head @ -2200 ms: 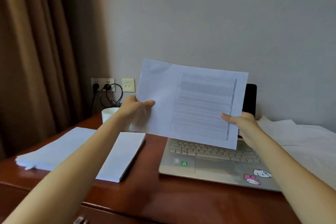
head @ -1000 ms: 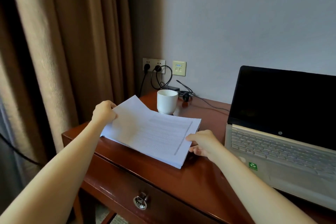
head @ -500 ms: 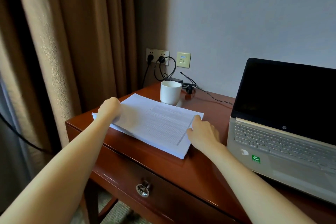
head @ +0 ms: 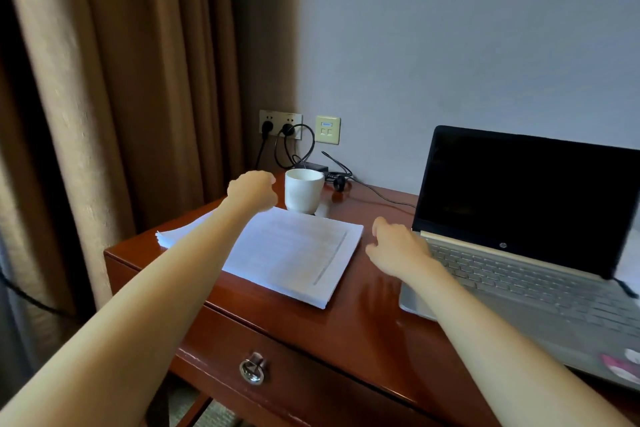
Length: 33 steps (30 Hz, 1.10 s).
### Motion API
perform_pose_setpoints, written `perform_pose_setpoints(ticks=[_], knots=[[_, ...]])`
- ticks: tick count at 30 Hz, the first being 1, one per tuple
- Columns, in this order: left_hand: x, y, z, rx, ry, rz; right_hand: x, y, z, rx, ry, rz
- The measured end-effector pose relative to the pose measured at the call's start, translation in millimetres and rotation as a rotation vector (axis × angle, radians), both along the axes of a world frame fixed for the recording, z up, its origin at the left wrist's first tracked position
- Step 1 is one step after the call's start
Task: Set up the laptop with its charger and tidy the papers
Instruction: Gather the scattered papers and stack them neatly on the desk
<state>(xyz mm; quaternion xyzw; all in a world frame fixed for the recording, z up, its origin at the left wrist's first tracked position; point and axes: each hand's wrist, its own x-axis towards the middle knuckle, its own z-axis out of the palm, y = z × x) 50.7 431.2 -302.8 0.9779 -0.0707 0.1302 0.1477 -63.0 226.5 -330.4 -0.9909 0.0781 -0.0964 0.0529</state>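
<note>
A stack of white printed papers (head: 294,250) lies flat on the left part of the wooden desk (head: 363,315). An open laptop (head: 519,253) with a dark screen stands to the right of the stack. A black charger brick (head: 313,166) and its cable (head: 377,192) lie at the back by the wall, plugged into the wall socket (head: 281,124). My left hand (head: 252,190) hovers above the far left of the stack, fingers curled, holding nothing. My right hand (head: 396,244) hangs between the stack and the laptop with relaxed fingers, off the papers.
A white cup (head: 303,191) stands just behind the papers, close to my left hand. Brown curtains (head: 121,97) hang left of the desk. A drawer with a metal ring pull (head: 252,368) faces me below the desk's front edge.
The sheet held up earlier was laid on the stack. Since half a second ago both hands have left the papers: the left rose toward the cup, the right drew toward the laptop.
</note>
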Motion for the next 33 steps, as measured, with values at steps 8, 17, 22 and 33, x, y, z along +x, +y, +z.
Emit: perform_pose_setpoints(ticks=[8, 17, 22, 33], knots=[[-25, -87, 28, 0.155, -0.08, -0.267, -20, -48, 19, -0.089, 0.023, -0.126], [-76, -178, 38, 0.403, -0.099, -0.556, -62, -116, 31, -0.15, 0.032, -0.323], [-107, -225, 40, 0.418, -0.119, -0.697, -91, -158, 31, -0.148, 0.078, -0.394], [-167, -309, 32, 0.455, -0.072, -0.892, -165, -236, 35, -0.141, 0.171, -0.564]])
